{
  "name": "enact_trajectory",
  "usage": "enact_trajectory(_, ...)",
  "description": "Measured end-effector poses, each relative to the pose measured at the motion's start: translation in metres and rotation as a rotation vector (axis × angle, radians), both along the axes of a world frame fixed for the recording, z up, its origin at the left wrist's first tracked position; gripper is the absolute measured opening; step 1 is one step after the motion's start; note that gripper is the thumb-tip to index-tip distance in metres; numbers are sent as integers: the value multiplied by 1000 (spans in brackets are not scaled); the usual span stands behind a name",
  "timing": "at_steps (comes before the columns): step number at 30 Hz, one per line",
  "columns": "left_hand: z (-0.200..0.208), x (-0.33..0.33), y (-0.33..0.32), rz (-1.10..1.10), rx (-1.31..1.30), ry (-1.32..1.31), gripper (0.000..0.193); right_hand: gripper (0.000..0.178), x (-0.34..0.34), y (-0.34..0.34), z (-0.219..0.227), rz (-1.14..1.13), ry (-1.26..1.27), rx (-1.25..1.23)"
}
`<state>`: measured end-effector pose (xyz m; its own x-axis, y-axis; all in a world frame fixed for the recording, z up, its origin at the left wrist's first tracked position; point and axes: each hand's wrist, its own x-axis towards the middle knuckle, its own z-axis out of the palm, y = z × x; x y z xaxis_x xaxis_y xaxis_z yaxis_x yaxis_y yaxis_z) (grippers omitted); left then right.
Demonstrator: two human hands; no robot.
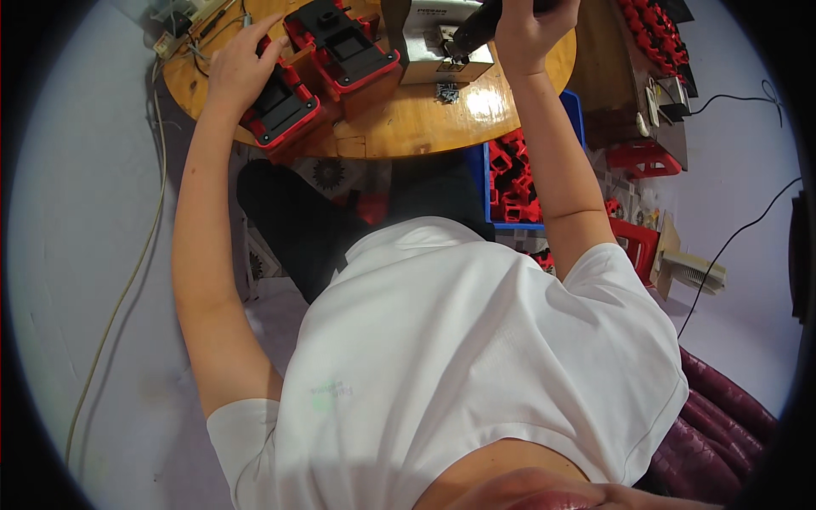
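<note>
My left hand lies over the far end of a red and black plastic housing, its fingers stretched out and the thumb apart. To the right of that housing sits a second red and black housing, untouched by either hand. My right hand is closed around a black electric screwdriver. Its tip points down and left at the opening of a pale metal box that looks like a screw feeder. A small heap of screws lies in front of the box.
The round wooden table carries all this. Under its right edge stands a blue crate of red parts. More red parts lie on a side cabinet at the right. Cables run along the table's far left.
</note>
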<state>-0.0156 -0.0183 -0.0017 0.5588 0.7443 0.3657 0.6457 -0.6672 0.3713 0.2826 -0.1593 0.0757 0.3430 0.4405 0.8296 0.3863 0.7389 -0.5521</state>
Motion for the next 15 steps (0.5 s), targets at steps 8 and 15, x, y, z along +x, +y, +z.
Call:
enact_trajectory(8, 5, 1, -1, -40, -16, 40, 43, 21, -4, -2, -6, 24, 63, -67)
enact_trajectory(15, 14, 4, -2, -52, 13, 143, 46, 29, -25, 40, 46, 234, 199, -57)
